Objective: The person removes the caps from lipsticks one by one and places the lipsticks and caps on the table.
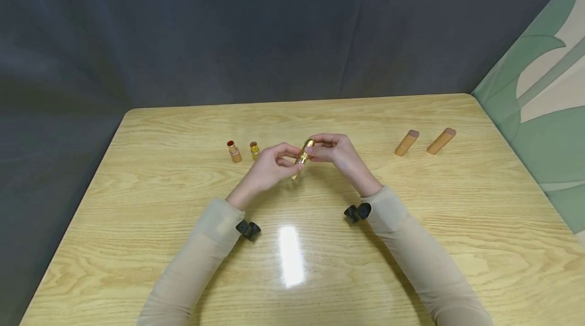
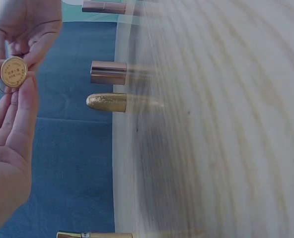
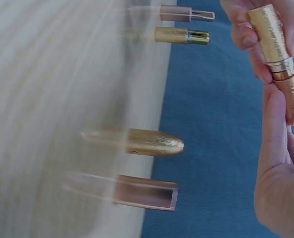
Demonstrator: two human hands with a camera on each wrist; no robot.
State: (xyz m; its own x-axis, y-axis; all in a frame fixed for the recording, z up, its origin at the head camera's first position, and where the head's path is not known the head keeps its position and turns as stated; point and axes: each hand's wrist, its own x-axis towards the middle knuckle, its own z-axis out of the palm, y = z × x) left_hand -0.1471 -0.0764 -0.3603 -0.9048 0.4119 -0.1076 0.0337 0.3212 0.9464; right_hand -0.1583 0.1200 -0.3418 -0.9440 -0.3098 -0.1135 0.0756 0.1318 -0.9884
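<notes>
Between my two hands is a gold lipstick tube (image 1: 303, 152), held slanted over the middle of the table. My left hand (image 1: 270, 168) pinches its lower part, the textured gold base (image 3: 267, 32), between thumb and fingers. The round end of that base, printed with small letters (image 2: 14, 72), faces the left wrist camera. With thumb and fingertips, my right hand (image 1: 335, 152) grips the rounded gold cap (image 3: 292, 101) at the other end. A narrow band (image 3: 283, 74) shows between cap and base in the right wrist view.
Left of the hands stand an uncapped rose-gold lipstick (image 1: 234, 152) with a red top and an uncapped gold one (image 1: 254, 150). Two brownish caps (image 1: 407, 143) stand far right. A rounded gold piece (image 3: 154, 142) stands beside a rose-gold cap (image 3: 147, 192) in the right wrist view.
</notes>
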